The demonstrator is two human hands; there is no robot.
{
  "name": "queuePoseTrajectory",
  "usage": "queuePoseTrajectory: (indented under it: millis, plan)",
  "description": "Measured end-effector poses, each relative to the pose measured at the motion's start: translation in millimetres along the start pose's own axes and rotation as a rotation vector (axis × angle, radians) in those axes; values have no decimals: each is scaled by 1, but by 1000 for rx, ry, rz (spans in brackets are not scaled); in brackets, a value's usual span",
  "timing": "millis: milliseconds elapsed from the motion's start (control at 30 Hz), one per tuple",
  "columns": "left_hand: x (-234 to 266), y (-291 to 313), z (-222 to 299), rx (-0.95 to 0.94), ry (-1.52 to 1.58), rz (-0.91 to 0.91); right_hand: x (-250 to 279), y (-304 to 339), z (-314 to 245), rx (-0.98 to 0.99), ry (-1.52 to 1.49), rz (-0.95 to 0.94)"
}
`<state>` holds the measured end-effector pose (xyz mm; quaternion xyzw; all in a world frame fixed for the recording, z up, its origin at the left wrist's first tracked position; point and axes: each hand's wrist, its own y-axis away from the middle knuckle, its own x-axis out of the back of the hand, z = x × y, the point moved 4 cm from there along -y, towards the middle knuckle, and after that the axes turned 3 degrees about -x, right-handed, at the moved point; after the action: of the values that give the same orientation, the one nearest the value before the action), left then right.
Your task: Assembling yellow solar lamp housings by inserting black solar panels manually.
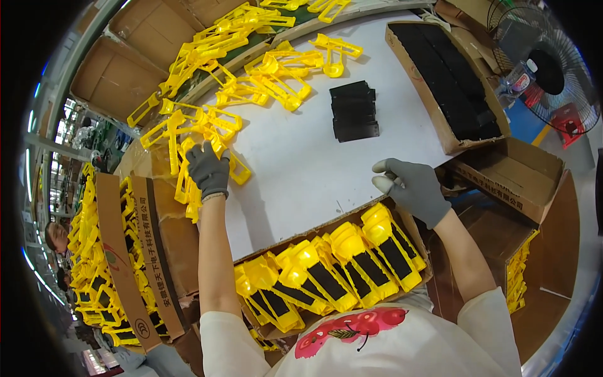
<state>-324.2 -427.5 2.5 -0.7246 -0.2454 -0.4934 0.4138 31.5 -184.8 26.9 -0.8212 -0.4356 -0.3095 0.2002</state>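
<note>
My left hand [209,171], in a grey glove, rests over the near end of a loose pile of yellow plastic frames [217,122]. Its fingers look spread across the pieces; their undersides are hidden. Above the right part of the white tabletop [295,169] is my right hand [411,188], also gloved in grey with paler fingertips. Thumb and forefinger stand apart there, with nothing between them. A small stack of thin black strips [355,113] lies farther off on the tabletop. Right in front of my body, a carton holds several yellow pieces [352,251] fitted with black strips.
An open carton of black strips [449,81] stands at the far right, near a fan [546,72] and a plastic bottle [520,81]. Cardboard cartons [129,251] full of yellow pieces crowd the left. An open carton [512,176] sits on the right.
</note>
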Motion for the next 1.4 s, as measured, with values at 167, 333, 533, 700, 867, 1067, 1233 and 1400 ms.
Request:
queuePoseTrajectory:
  millis: [167, 333, 533, 700, 867, 1067, 1233, 1400]
  plan:
    - [-26, -3, -9, 50, 43, -138, -9, -20, 13, -33, 17, -29]
    - [-8, 52, 40, -196, 368, -236, -19, -48, 40, -15, 16, 113]
    - [58, 100, 76, -298, 574, -427, -35, -80, 40, 314, 450, 198]
    - [76, 65, 44, -171, 629, -311, -49, -88, 20, 260, 553, 71]
    - [80, 46, 73, -330, 591, -369, -62, -100, 20, 179, 648, -50]
    - [39, 47, 95, -322, 569, -675, -52, -95, 9, 169, 491, -225]
    - [47, 46, 64, -210, 1058, -751, -5, -65, 2, 90, 27, 24]
    - [108, 83, 34, 148, 1334, -595, 27, -15, -11, -62, -189, 116]
